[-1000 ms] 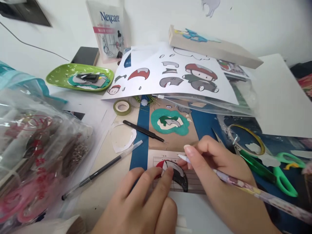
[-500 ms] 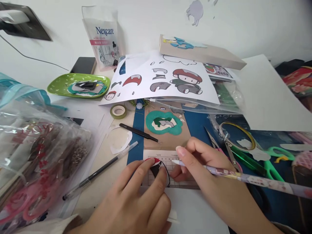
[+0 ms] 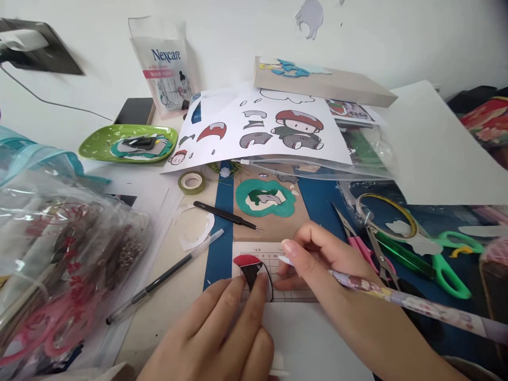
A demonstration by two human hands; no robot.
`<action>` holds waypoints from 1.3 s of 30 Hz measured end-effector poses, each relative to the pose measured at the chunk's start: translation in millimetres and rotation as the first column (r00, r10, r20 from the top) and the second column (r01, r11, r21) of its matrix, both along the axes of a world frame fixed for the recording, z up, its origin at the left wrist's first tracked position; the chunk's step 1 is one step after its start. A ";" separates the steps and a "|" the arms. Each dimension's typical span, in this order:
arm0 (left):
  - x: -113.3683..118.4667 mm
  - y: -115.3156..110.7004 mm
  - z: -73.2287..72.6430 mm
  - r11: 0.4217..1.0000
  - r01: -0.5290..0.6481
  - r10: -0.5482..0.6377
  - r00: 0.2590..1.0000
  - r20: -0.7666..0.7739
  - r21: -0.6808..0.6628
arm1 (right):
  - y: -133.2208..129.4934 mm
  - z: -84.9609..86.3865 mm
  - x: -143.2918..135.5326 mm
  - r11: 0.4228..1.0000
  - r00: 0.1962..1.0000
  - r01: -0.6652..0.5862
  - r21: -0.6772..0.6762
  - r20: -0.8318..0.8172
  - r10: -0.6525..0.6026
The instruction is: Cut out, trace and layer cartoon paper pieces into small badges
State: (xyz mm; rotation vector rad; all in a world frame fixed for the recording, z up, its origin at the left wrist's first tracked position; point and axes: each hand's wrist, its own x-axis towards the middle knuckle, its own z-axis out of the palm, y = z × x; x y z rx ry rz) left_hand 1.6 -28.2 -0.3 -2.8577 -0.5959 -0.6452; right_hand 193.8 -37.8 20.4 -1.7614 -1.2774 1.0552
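My left hand (image 3: 222,328) presses its fingertips on a small cutout (image 3: 251,271) with a red top edge, dark middle and white right side, lying on gridded paper (image 3: 242,246). Just right of it, my right hand (image 3: 329,275) pinches a patterned pen (image 3: 397,297), its pale tip pointing left near the cutout. Beyond the hands, a teal felt piece (image 3: 286,206) with cream, green and grey pieces on it rests on brown board. Black tweezers (image 3: 226,215) lie to its left.
A printed sheet of drawn figures (image 3: 222,151) lies at the back, beside a green dish (image 3: 93,145). Tape (image 3: 192,181) and a black pen (image 3: 166,275) are left of centre. Pink-handled scissors (image 3: 365,253) and green-handled scissors (image 3: 448,280) lie right. A clear bag (image 3: 95,238) fills the left.
My left fingers have drawn back toward me, so more of the cutout's red edge shows. The view has shifted slightly. My right hand still holds the patterned pen.
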 end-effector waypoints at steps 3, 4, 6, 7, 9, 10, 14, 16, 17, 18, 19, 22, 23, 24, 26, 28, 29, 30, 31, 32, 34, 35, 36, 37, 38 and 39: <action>-0.4 2.9 1.4 0.999 -0.003 0.003 1.000 -0.013 -0.034 | -1.2 -0.6 -0.5 1.000 1.000 -0.020 -0.003 0.012 0.020; -0.7 5.4 3.0 0.999 0.012 -0.013 1.000 -0.015 -0.050 | -0.9 -0.7 0.5 1.000 1.000 -0.025 -0.002 0.005 0.025; -1.4 11.9 7.3 0.993 0.040 -0.044 0.999 -0.029 -0.110 | 1.1 -0.1 4.3 1.000 1.000 -0.004 0.028 -0.014 0.004; -1.9 15.5 9.7 0.988 0.057 -0.063 0.997 -0.036 -0.144 | 2.6 0.7 6.9 0.998 0.999 0.029 0.062 -0.020 -0.028; -2.8 21.7 13.8 0.975 0.085 -0.098 0.994 -0.056 -0.206 | 6.0 2.4 12.1 0.983 0.993 0.120 0.139 -0.007 -0.121; -3.1 23.9 15.2 0.971 0.091 -0.107 0.992 -0.060 -0.220 | 7.6 3.0 13.9 0.973 0.988 0.153 0.170 -0.002 -0.155; -2.4 25.8 15.6 0.980 0.084 -0.097 0.993 -0.066 -0.179 | 9.9 2.6 13.7 0.978 0.994 0.109 0.175 0.003 -0.112; -1.4 24.5 13.9 0.984 0.084 -0.095 0.993 -0.064 -0.160 | 9.1 1.7 10.7 0.983 0.999 0.053 0.174 -0.012 -0.052; -1.1 24.0 13.1 0.984 0.089 -0.100 0.993 -0.066 -0.153 | 8.6 1.3 9.2 0.983 0.999 0.032 0.182 -0.020 -0.029; -0.8 23.7 12.7 0.985 0.090 -0.101 0.993 -0.068 -0.147 | 8.2 1.0 7.9 0.981 1.000 0.014 0.192 -0.028 -0.009; -0.7 23.8 12.5 0.986 0.097 -0.107 0.992 -0.069 -0.134 | 7.8 0.7 6.8 0.979 0.999 0.001 0.202 -0.034 0.006; -0.4 25.4 13.4 0.987 0.149 -0.153 0.985 -0.075 -0.061 | 7.7 -0.4 5.0 0.976 0.999 -0.028 0.218 -0.030 0.035; -0.1 26.2 13.7 0.985 0.171 -0.174 0.982 -0.078 -0.035 | 7.9 -0.9 4.8 0.974 0.999 -0.040 0.225 -0.020 0.046; 0.3 27.0 13.8 0.983 0.184 -0.186 0.979 -0.088 -0.020 | 8.2 -1.3 4.5 0.971 0.998 -0.053 0.232 -0.006 0.056; 1.3 27.9 13.5 0.981 0.196 -0.196 0.976 -0.097 -0.006 | 8.9 -2.0 4.2 0.965 0.996 -0.085 0.248 0.023 0.082; 2.4 28.1 12.6 0.982 0.190 -0.190 0.977 -0.096 -0.007 | 9.9 -2.3 4.2 0.965 0.996 -0.092 0.245 0.032 0.086; 2.8 28.0 12.1 0.983 0.184 -0.184 0.978 -0.098 -0.008 | 10.7 -2.3 4.4 0.969 0.997 -0.077 0.236 0.019 0.075; 3.0 27.9 11.5 0.984 0.180 -0.180 0.978 -0.102 -0.009 | 11.7 -2.3 5.0 0.973 0.999 -0.048 0.224 -0.005 0.050; 3.2 27.9 11.0 0.984 0.178 -0.178 0.978 -0.108 -0.009 | 12.7 -2.3 5.8 0.978 0.999 -0.009 0.211 -0.033 0.016; 3.3 27.9 10.6 0.985 0.175 -0.175 0.977 -0.118 -0.012 | 13.8 -2.3 6.9 0.980 0.998 0.036 0.197 -0.058 -0.025; 3.4 27.9 9.5 0.985 0.172 -0.173 0.977 -0.128 -0.012 | 15.6 -2.8 9.5 0.978 0.992 0.111 0.177 -0.084 -0.097; 3.6 27.6 8.9 0.985 0.173 -0.173 0.977 -0.125 -0.007 | 16.1 -3.1 10.7 0.977 0.990 0.130 0.171 -0.080 -0.118; 3.9 27.0 8.3 0.986 0.169 -0.168 0.978 -0.120 -0.003 | 16.4 -3.5 11.7 0.978 0.990 0.131 0.162 -0.068 -0.122; 4.3 26.2 7.7 0.988 0.157 -0.156 0.981 -0.116 -0.004 | 16.5 -3.9 12.2 0.980 0.992 0.121 0.156 -0.055 -0.114; 4.9 25.2 7.1 0.990 0.143 -0.142 0.984 -0.109 -0.006 | 16.5 -4.3 12.5 0.982 0.994 0.107 0.153 -0.041 -0.102; 5.6 24.0 6.5 0.992 0.129 -0.130 0.986 -0.106 -0.013 | 16.4 -4.8 12.3 0.983 0.995 0.095 0.158 -0.027 -0.092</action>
